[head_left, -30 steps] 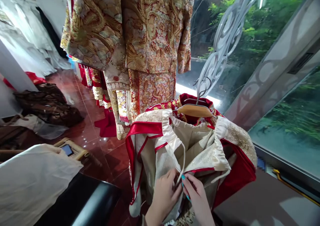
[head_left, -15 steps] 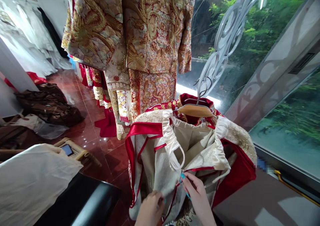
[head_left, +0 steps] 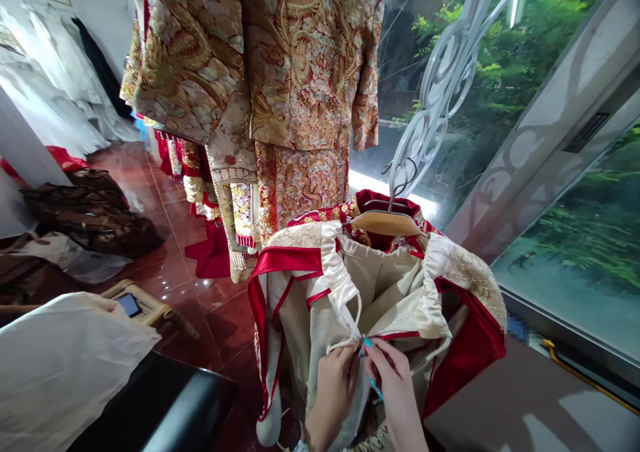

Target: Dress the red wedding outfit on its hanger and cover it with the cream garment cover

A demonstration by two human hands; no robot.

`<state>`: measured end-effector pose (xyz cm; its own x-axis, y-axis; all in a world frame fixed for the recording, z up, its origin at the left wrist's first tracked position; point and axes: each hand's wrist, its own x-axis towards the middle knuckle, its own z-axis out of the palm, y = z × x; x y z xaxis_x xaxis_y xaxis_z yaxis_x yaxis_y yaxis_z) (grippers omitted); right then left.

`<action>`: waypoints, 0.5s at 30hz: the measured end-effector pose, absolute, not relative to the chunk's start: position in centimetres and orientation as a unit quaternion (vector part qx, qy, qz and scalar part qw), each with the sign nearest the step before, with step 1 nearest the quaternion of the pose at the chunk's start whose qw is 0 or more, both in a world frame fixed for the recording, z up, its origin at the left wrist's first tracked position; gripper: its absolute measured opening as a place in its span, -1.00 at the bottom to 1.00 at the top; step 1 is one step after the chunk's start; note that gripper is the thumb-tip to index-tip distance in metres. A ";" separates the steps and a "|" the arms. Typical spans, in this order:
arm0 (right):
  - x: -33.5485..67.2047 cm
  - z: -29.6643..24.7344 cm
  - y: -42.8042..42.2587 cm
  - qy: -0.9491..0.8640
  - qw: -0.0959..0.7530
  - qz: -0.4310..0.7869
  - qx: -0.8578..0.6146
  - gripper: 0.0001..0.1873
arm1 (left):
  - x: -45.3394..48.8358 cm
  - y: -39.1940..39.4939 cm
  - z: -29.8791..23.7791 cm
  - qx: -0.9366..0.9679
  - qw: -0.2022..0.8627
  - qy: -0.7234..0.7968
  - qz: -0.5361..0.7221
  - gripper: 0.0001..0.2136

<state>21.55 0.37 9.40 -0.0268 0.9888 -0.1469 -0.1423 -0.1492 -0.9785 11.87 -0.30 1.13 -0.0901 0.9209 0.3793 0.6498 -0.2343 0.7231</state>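
A cream and red garment (head_left: 390, 285) hangs in front of me on a wooden hanger (head_left: 387, 223) hooked to a white scrolled metal stand (head_left: 440, 99). My left hand (head_left: 334, 389) and my right hand (head_left: 395, 389) meet at its lower front. Both pinch a thin cream drawstring cord (head_left: 350, 335) that loops out of the gathered satin edge. The fingers of both hands are closed on the cord, nails painted teal.
Gold embroidered robes (head_left: 280, 65) hang at the back centre over a red tiled floor (head_left: 200, 285). A black seat (head_left: 165, 402) with a white cloth (head_left: 60, 365) lies at lower left. A phone (head_left: 129, 303) rests on a bamboo stool. Dark bags (head_left: 90, 215) sit far left, a glass window (head_left: 575, 192) on the right.
My left hand dropped low and away half a second ago, then came back up to the cord beside my right hand. The right hand stayed on the cord.
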 end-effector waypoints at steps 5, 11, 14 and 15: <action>20.5 12.4 1.9 -0.393 0.568 0.562 -0.456 -0.54 | 11.6 0.3 2.0 0.635 0.160 0.583 0.481 -0.74; 19.1 15.5 2.9 -0.390 0.640 0.514 -0.419 -0.59 | 11.8 1.3 2.8 0.623 0.145 0.581 0.503 -0.74; 18.3 16.7 3.0 -0.378 0.663 0.495 -0.415 -0.60 | 12.0 1.8 2.9 0.619 0.154 0.569 0.518 -0.74; 18.1 16.9 3.1 -0.374 0.668 0.494 -0.413 -0.59 | 12.0 1.9 2.9 0.618 0.160 0.565 0.523 -0.74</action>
<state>18.13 3.09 16.92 0.2331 0.9682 0.0910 -0.3512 0.1710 -0.9206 12.00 1.94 2.88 -0.1858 0.8656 0.4650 0.5299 -0.3102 0.7893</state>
